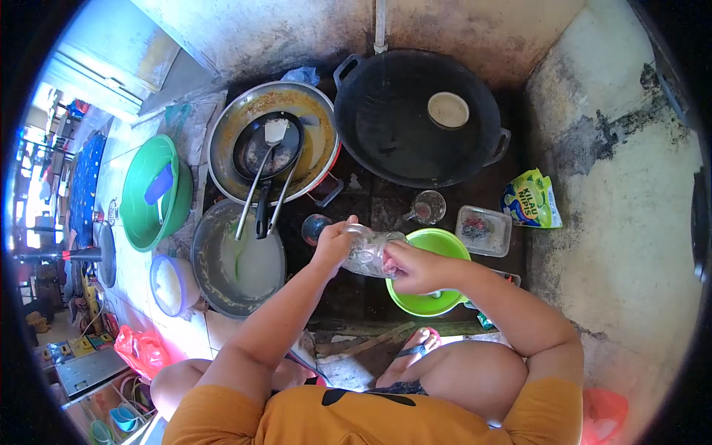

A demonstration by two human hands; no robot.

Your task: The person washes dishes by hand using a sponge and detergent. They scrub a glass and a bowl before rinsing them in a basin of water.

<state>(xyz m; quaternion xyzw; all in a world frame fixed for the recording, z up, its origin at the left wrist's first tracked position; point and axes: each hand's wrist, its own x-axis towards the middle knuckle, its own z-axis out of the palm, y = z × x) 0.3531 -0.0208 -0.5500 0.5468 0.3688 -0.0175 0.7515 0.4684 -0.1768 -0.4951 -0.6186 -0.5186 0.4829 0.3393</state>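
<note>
My left hand (335, 245) grips one end of a clear glass mug (367, 251), which lies roughly sideways between my hands. At its other end is my right hand (409, 266), the fingers closed on something pinkish that is mostly hidden. Below my right hand stands a lime-green plastic basin (434, 242) with something pale inside. Another clear glass mug (429, 207) rests on the dark floor beyond the basin. Close to my left hand is a dark round object (317, 229), perhaps a glass. A clear plastic container (484, 231) with dark and reddish bits sits right of the basin.
A large black wok (411, 150) holds water and a floating bowl (448, 110). Left of it, a metal wok (222, 161) holds a frying pan and spatulas. Nearer are a grey pan (203, 261), a green tub (133, 194) and a white tub (192, 283). A dish-soap pouch (531, 200) leans by the right wall.
</note>
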